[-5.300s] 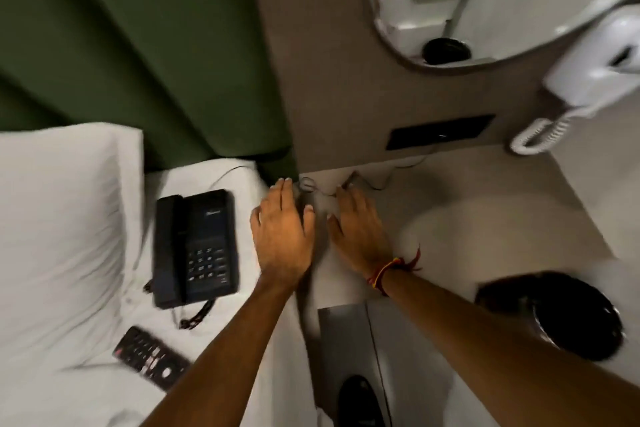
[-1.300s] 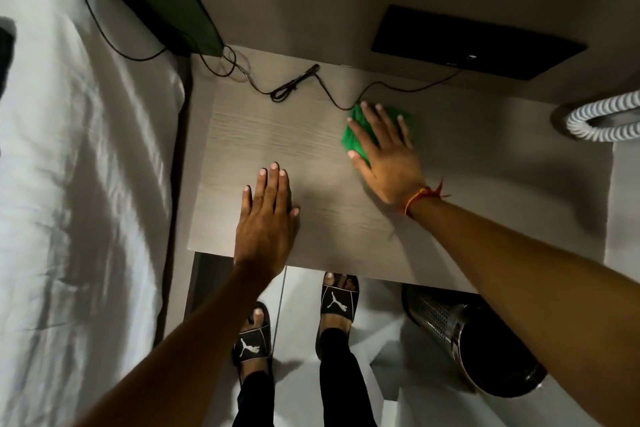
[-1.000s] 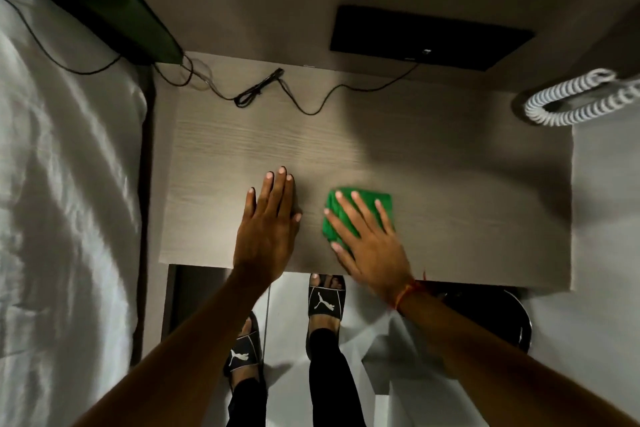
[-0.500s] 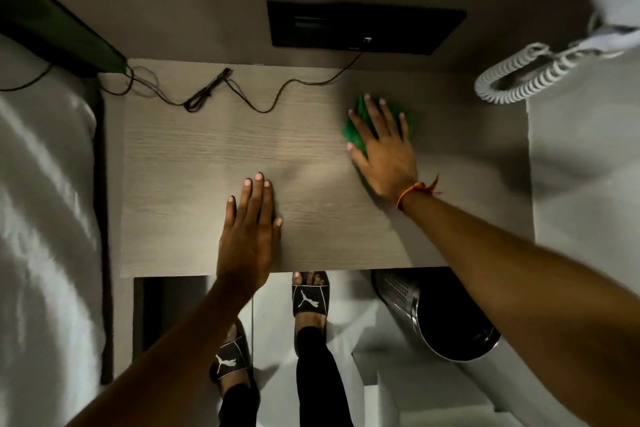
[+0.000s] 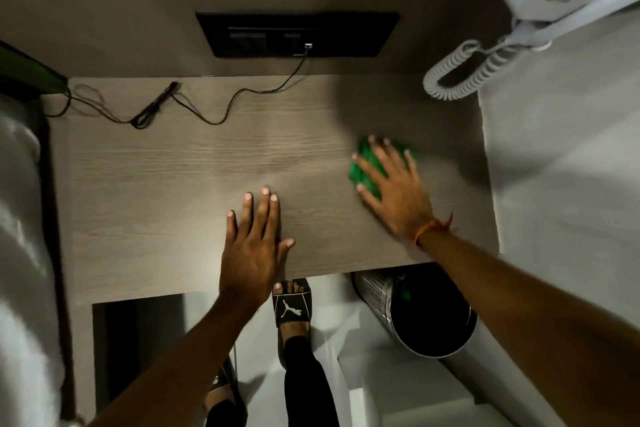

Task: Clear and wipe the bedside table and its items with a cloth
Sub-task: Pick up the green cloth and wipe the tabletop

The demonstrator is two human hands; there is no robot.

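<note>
White bedding [image 5: 20,218] fills the left margin, just beside the bedside table [image 5: 156,184], a pale wood-grain top. Thin black cable [image 5: 194,107] lies looped along the table's back edge and runs up to a dark wall panel [image 5: 298,33]. Left hand [image 5: 251,246] flat on the wood near the front edge, palm down, fingers straight and close together, thumb out; it holds nothing and looks to be bracing. Right hand [image 5: 393,184] further right, fingers spread wide, pressing the green cloth [image 5: 363,168] flat to the tabletop; slight blur there suggests motion. Half a second ago the cloth was near the back wall, more toward the middle; now it sits nearer the right edge, so the stroke has carried rightward and forward. Top is bare of items except the cable, so clearing appears done and the wiping is well along; far-left and back strip by the cable probably still need a pass. Below the right front edge, a metal bin [image 5: 426,315]; above it a white coiled cord [image 5: 460,73] hangs from a wall unit.
</note>
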